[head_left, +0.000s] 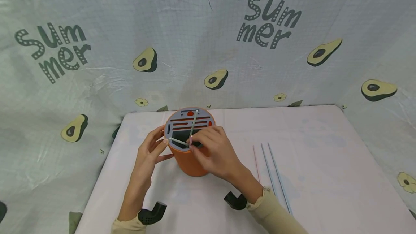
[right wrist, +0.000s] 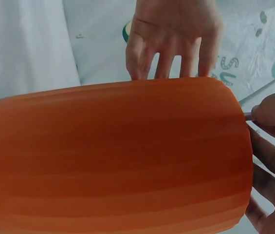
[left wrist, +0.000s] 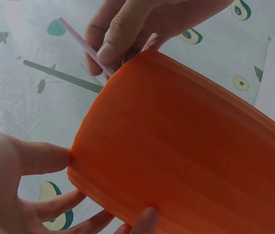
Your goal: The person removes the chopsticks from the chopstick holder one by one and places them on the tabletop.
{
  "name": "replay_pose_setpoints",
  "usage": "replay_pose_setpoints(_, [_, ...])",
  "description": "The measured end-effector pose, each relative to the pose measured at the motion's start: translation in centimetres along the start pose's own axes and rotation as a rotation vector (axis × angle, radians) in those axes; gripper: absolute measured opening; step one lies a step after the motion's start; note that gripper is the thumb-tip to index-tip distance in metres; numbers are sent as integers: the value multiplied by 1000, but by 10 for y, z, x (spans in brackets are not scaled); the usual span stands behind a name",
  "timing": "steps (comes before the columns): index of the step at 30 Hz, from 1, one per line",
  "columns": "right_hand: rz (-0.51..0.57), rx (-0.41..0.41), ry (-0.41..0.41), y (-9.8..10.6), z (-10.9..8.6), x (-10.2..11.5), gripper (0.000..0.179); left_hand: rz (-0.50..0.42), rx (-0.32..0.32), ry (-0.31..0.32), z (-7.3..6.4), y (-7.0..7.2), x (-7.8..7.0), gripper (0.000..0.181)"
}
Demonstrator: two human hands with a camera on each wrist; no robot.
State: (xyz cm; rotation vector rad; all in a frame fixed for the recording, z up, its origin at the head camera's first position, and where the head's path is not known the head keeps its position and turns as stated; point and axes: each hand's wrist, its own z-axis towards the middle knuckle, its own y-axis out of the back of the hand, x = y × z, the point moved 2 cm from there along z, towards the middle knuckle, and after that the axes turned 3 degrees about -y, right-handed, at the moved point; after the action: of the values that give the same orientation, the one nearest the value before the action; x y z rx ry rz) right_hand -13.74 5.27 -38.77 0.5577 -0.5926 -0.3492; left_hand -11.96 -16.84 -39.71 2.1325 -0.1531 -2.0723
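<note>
An orange ribbed tub (head_left: 191, 163) stands on the table, its grey top (head_left: 167, 128) marked with dark slots, red patches and a dark area. My left hand (head_left: 147, 156) touches the tub's left side, thumb at the rim and fingers spread along the wall. Over the front of the top, my right hand (head_left: 214, 151) pinches a thin pink stick (left wrist: 81, 41) between thumb and forefinger. Two pale sticks show beside those fingertips: one slants toward the back (head_left: 194, 122), the other points left (head_left: 178, 141). The tub hides the sticks' lower ends in the wrist views.
On the table (head_left: 325, 154), right of the tub, lie another pink stick (head_left: 255, 160) and two blue sticks (head_left: 267, 165), (head_left: 277, 170), partly behind the right forearm. A sheet printed with avocados (head_left: 182, 31) hangs behind the table's back edge.
</note>
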Motion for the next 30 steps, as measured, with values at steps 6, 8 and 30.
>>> replay_pose_setpoints(6, [58,-40,37,3,0,3,15,-2,1,-2,0,0,1,49])
replay_pose_setpoints(8, [90,-56,46,6,1,5,16,-3,1,-4,0,0,1,50])
replay_pose_setpoints(30, [421,-362,80,34,9,12,18,-22,6,-7,0,1,2,48])
